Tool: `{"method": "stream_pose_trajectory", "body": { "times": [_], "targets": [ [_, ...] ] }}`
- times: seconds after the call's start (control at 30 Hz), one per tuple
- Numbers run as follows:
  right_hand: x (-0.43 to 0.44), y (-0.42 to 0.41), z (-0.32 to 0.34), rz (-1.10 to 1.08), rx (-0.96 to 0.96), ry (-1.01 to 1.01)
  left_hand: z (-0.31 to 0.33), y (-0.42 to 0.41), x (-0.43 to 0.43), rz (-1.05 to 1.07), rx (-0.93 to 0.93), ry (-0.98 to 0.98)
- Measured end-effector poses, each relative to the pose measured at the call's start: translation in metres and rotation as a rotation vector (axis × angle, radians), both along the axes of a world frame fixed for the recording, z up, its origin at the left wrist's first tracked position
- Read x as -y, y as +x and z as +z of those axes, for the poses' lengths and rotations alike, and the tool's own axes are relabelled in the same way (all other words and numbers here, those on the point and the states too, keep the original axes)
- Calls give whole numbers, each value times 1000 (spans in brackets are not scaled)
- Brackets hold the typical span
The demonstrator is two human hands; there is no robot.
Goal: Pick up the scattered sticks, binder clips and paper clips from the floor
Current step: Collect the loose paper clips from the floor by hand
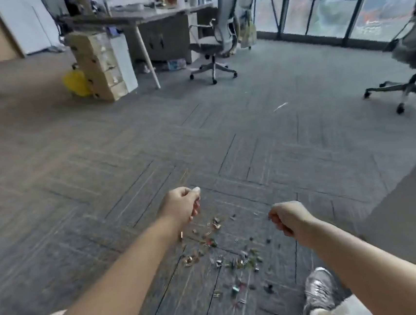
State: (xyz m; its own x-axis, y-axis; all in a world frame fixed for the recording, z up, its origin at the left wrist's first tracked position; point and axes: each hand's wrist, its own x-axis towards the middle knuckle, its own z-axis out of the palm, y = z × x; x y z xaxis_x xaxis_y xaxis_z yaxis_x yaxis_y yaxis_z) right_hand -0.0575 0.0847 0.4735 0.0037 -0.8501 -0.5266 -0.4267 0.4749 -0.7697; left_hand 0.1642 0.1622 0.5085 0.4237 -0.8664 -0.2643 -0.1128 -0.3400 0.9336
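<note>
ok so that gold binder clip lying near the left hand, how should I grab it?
Come straight down on the gold binder clip. It lies flat on the carpet with some space around it, so pinch its body from opposite sides with thumb and forefinger. Handle positions are too blurred to judge.

I see grey carpet-tile floor w/ scattered binder clips, paper clips & thin sticks; blurry.
</note>
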Motion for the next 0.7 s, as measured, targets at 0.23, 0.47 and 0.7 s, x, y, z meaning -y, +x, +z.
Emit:
{"method": "stream_pose_trajectory", "body": {
  "times": [0.23, 0.47, 0.7],
  "targets": [
    [56, 113, -209, 164, -196, 246, -196, 139, 26, 153, 130, 373],
    [105, 159, -378, 375, -469, 167, -387, 172, 83, -26, 371, 624],
    [209, 199, -494, 502, -553, -154, -522, 184, 161, -119, 483, 502]
  ]
}}
